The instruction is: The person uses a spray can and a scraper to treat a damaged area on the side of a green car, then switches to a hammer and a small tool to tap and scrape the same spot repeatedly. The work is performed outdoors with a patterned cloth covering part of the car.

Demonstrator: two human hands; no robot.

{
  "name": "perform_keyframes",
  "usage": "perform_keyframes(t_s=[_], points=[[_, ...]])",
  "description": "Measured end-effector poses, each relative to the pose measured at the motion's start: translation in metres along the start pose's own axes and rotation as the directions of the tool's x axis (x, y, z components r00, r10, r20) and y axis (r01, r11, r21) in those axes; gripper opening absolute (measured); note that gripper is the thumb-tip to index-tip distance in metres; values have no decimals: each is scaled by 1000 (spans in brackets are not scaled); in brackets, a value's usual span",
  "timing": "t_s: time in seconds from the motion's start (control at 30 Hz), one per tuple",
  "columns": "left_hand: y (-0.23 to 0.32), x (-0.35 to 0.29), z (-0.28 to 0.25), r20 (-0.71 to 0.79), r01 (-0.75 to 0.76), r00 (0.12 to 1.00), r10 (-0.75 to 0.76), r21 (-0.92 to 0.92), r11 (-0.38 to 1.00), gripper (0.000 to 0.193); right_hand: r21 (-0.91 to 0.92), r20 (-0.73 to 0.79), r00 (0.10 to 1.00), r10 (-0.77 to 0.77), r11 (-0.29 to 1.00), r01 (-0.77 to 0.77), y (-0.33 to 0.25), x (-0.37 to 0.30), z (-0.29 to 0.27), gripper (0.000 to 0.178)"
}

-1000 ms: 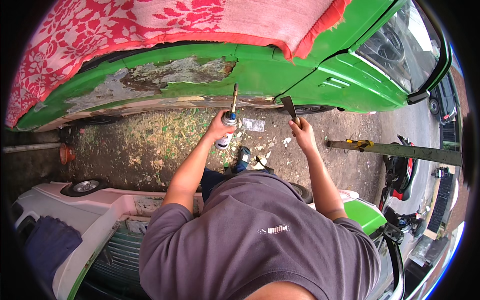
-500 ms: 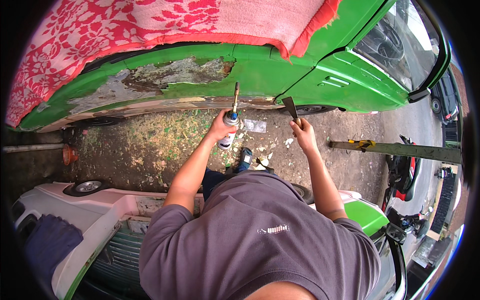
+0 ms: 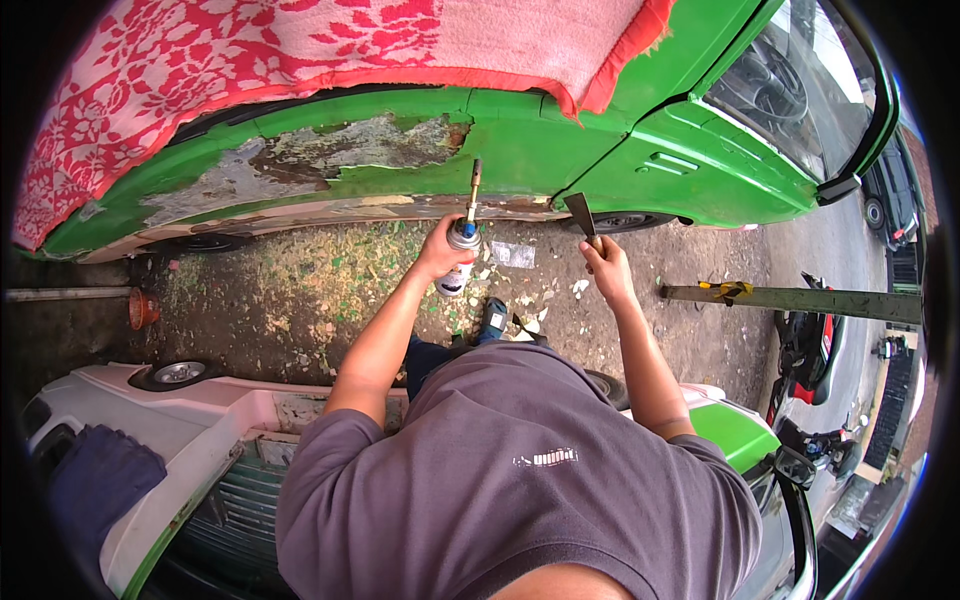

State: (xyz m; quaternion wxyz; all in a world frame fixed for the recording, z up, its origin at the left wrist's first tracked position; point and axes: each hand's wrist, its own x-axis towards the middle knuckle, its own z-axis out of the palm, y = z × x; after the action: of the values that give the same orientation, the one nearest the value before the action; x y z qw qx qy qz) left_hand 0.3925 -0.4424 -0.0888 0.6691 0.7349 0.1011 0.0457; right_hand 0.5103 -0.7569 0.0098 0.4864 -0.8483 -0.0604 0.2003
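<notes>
My left hand [image 3: 440, 250] is wrapped round the can of a gas torch [image 3: 464, 240], its brass nozzle pointing at the green vehicle's side. No flame shows at the tip. In my right hand [image 3: 608, 268] is a scraper [image 3: 584, 217] with a flat, dark blade, held by its handle and tilted up to the left. Both tools are apart from the green vehicle [image 3: 520, 150]. Its lower panel has a large stripped patch [image 3: 350, 147] of grey and brown, with ragged paint edges and a bare strip along the bottom.
A red and pink patterned cloth [image 3: 300, 50] covers the vehicle's upper part. Paint flakes [image 3: 270, 290] litter the ground. Behind me stands a pink and green vehicle [image 3: 230, 400] with a dark cloth [image 3: 105, 480] on it. A metal beam [image 3: 800, 299] juts in from the right, near a motorcycle [image 3: 805, 345].
The torch nozzle has shifted very slightly up and to the right. My right hand and the scraper have hardly moved.
</notes>
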Motion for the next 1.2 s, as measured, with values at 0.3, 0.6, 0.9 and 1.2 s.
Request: perform_keyframes(t_s=[0.3,0.6,0.9,1.2], points=[[5,5,10,10,42,999,-42,-87,995,67,-40,-26,1000,2,999,-3,1,-3,-8,33],[17,15,10,34,-32,999,32,13,999,68,-10,-28,999,19,1000,-19,-3,-9,-11,33],[37,16,12,46,-61,997,61,-5,998,69,13,-36,999,0,1000,1,2,-4,-8,33],[56,20,7,60,-61,996,72,-169,984,64,23,-37,999,-27,999,28,2,0,-4,34]])
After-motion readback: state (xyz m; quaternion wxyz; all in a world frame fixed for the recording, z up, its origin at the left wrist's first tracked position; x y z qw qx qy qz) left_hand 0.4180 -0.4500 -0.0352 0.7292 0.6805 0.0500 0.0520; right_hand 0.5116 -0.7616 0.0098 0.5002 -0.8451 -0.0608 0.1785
